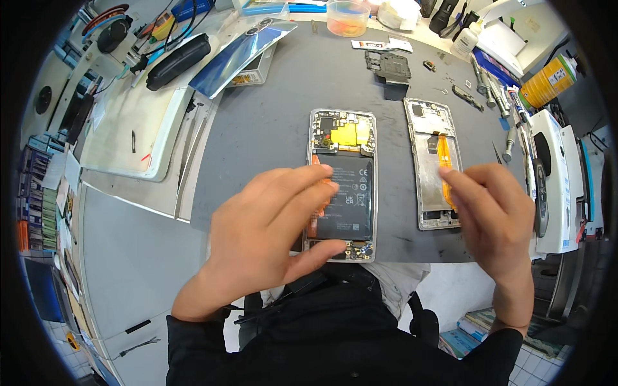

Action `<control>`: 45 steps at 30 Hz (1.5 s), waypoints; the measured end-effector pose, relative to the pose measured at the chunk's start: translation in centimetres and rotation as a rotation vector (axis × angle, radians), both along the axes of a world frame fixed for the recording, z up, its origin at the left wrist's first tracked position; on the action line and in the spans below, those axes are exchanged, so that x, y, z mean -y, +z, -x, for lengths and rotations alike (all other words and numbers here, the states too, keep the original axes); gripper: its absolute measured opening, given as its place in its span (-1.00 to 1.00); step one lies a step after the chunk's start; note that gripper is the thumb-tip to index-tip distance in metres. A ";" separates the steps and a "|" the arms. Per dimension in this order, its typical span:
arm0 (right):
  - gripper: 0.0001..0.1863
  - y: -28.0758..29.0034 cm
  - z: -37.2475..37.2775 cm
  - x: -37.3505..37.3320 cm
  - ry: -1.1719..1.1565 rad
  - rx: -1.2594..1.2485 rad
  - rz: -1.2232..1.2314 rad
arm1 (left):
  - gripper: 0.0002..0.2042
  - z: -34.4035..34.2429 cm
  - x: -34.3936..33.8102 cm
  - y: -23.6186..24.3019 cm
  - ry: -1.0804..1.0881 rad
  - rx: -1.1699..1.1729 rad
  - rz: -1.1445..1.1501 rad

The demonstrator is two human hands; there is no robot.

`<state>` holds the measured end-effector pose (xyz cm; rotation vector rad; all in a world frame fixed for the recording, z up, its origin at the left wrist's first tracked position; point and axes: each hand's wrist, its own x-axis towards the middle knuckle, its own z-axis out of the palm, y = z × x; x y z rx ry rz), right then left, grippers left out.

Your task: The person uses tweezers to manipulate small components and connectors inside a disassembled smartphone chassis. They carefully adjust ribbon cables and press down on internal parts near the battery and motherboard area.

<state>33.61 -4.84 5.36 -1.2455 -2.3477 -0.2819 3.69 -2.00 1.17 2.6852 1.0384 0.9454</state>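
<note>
An opened phone point(374, 193) lies upright in front of me, its circuit board with a yellow patch point(347, 134) at the top and a black battery point(351, 199) below. My left hand point(273, 222) reaches over its left side, fingers outstretched and thumb apart near the bottom edge. Orange flex cable point(314, 225) shows beside and under its fingertips. To the right lies a second phone frame point(426, 174) with an orange flex cable point(443, 151) along it. Over that cable my right hand point(492, 215) is curled, thumb and fingers together; whether they grip the cable is hidden.
Beyond the frames lie a black phone part point(388, 66), a small speaker-like module point(467, 97) and screwdrivers point(486, 87). A yellow spray can point(548, 82) stands at the right. A blue phone back cover point(241, 55) leans on a box at the left, near a white-edged plate point(138, 138).
</note>
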 end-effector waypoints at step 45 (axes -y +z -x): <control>-0.52 -1.9 6.4 -3.1 0.017 0.364 0.017 | -0.52 0.5 -0.8 -1.6 -0.130 -0.028 0.061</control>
